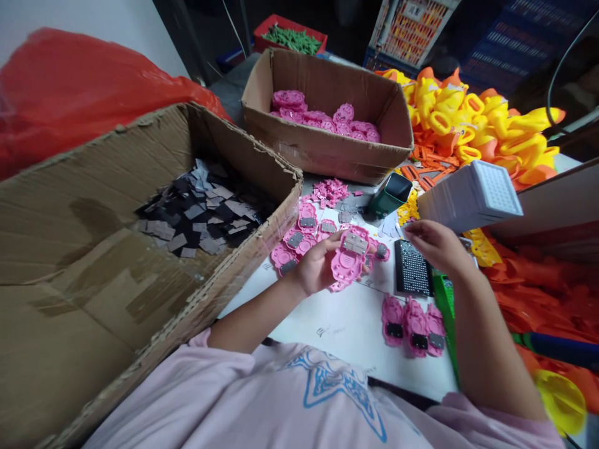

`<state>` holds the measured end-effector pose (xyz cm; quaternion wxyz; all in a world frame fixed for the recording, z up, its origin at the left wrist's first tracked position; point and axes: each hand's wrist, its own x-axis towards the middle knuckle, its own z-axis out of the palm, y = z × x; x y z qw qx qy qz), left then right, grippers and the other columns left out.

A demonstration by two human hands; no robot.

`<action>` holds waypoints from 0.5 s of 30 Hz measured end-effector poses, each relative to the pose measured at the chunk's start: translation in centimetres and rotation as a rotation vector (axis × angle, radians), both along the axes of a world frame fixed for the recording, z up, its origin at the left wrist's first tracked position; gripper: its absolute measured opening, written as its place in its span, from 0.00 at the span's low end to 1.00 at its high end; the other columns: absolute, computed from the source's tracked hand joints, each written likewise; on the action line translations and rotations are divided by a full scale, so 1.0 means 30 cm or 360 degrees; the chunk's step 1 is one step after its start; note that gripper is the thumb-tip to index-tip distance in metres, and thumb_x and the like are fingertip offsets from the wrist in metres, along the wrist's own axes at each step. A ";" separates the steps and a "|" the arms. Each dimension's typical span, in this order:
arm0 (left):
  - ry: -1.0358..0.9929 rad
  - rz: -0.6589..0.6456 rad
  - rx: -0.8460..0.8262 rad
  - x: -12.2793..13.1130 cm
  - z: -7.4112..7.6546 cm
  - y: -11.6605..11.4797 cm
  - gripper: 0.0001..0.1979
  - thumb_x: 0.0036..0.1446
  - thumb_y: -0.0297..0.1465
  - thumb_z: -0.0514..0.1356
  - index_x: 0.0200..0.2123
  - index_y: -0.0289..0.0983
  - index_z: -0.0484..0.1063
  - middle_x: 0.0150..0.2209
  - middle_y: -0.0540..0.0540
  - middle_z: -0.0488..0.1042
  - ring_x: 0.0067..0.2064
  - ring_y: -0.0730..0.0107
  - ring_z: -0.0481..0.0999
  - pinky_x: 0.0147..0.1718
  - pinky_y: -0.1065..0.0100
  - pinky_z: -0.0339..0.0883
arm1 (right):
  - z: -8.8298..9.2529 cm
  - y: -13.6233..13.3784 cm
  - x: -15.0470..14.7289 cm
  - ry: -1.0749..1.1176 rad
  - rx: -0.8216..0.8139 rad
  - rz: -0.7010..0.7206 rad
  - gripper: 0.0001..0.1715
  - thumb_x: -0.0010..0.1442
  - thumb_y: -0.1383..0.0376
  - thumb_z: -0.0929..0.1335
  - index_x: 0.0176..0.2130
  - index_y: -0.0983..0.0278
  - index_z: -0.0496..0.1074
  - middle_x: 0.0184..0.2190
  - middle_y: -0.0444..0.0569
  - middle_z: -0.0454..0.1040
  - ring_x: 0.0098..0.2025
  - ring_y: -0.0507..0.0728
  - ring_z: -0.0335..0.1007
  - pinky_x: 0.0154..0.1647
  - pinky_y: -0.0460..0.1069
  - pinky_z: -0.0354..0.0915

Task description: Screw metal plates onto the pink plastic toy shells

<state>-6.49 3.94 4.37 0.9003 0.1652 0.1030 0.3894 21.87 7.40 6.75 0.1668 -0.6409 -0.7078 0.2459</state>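
My left hand holds up a pink plastic toy shell with a grey plate fitted in its upper part. To the right, my right hand hovers by the far end of a black tray with small dotted rows; its fingers are drawn together, and whatever they hold is too small to see. More pink shells with dark or grey plates lie behind my left hand. Nearer me, three stacks of pink shells stand beside a green strip.
At left stands a large cardboard box with dark and grey pieces. Behind are a box of pink shells, small pink parts, a dark green container, a tilted grey bin and yellow toy bodies.
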 end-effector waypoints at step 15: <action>0.0345 0.0338 0.0781 -0.086 0.109 -0.226 0.33 0.43 0.22 0.68 0.53 0.46 0.67 0.50 0.46 0.70 0.52 0.57 0.73 0.47 0.63 0.68 | 0.023 -0.585 -0.456 0.1701 0.0180 -0.0671 0.17 0.50 0.55 0.74 0.36 0.64 0.75 0.24 0.47 0.71 0.23 0.49 0.65 0.22 0.44 0.60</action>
